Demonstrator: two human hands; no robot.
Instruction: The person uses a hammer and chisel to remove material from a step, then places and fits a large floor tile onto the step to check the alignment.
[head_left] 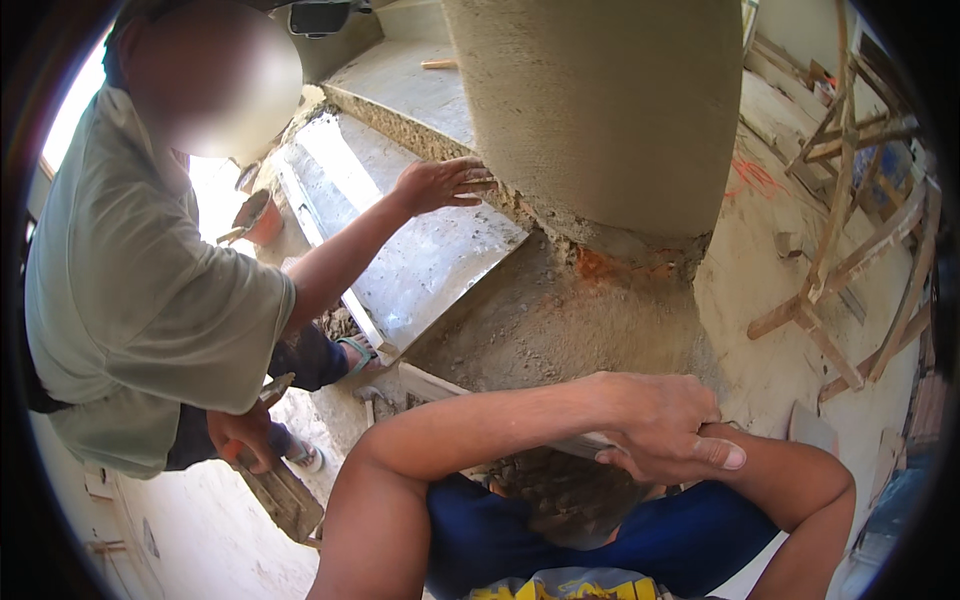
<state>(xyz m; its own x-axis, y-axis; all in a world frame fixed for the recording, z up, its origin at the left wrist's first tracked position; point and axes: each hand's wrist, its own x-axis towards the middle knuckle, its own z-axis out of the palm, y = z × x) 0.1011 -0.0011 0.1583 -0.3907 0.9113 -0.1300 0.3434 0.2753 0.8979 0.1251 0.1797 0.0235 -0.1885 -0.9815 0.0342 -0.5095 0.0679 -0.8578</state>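
My left hand is closed over my right forearm near the wrist, its thumb lying along the forearm. My right hand is mostly hidden under the left one, and its grip does not show. Both arms rest in front of my knees in blue trousers. At the left, a person in a pale green shirt reaches one hand toward the foot of a curved plastered column. The person's other hand holds a mortar-stained board-like tool hanging low.
Smooth grey steps with rough broken edges run beside the column. Loose dirt lies at its base, with exposed red brick. A wooden trestle stands at the right, near red string. An orange bucket sits behind the person.
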